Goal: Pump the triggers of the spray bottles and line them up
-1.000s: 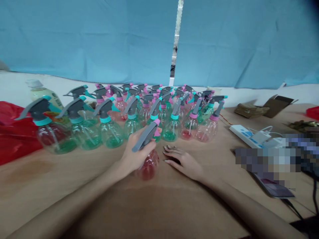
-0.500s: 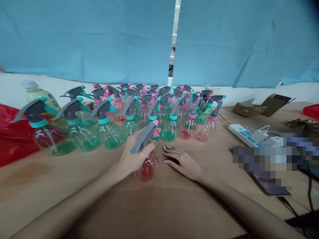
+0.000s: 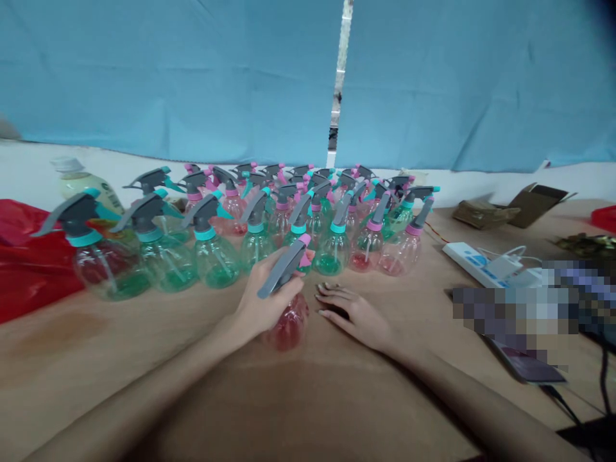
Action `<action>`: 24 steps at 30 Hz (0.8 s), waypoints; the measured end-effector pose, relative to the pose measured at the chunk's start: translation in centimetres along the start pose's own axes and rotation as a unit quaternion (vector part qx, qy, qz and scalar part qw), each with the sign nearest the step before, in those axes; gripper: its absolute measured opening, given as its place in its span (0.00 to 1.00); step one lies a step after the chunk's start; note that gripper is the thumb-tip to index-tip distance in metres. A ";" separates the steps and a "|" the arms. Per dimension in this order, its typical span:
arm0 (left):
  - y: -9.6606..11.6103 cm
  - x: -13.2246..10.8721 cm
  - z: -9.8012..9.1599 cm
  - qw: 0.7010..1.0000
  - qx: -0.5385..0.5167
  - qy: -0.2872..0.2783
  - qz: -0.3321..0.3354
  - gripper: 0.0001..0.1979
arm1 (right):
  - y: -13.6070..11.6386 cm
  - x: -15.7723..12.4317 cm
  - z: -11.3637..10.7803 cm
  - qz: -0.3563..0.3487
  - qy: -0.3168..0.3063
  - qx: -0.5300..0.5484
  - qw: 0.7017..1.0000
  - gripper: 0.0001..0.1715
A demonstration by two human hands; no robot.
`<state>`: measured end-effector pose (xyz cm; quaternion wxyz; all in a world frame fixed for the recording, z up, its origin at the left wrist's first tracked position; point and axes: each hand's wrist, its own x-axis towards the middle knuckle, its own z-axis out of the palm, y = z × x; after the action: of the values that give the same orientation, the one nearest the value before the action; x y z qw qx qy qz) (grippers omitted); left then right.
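Spray bottles [image 3: 215,262] crowd beyond the pink bottle [image 3: 290,328] in the left hand [image 3: 260,296].

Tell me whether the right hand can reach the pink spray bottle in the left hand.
Probably yes: the right hand lies close by, nothing visible between it and the pink spray bottle, though the left hand covers its neck.

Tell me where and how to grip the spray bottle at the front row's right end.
Take the end bottle by its pink collar, probably from the near right: it narrows there and bulges below, and another bottle crowds its left.
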<state>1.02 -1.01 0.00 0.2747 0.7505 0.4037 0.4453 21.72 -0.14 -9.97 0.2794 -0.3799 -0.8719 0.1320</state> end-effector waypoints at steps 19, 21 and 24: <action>-0.3 0.3 -0.3 0.999 0.037 0.003 0.010 0.06 | 0.1 0.0 0.2 -0.002 0.006 -0.001 1.000 0.21; -0.3 0.4 -0.4 0.999 0.038 0.003 0.008 0.05 | 0.0 0.0 0.2 -0.005 0.006 -0.005 1.000 0.21; -0.3 0.4 -0.4 0.998 0.060 0.017 0.029 0.08 | 0.0 0.0 0.2 -0.007 0.006 -0.008 1.000 0.22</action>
<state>0.67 -0.54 0.14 0.2094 0.7691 0.4126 0.4410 21.58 -0.08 -10.14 0.2827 -0.3773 -0.8736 0.1206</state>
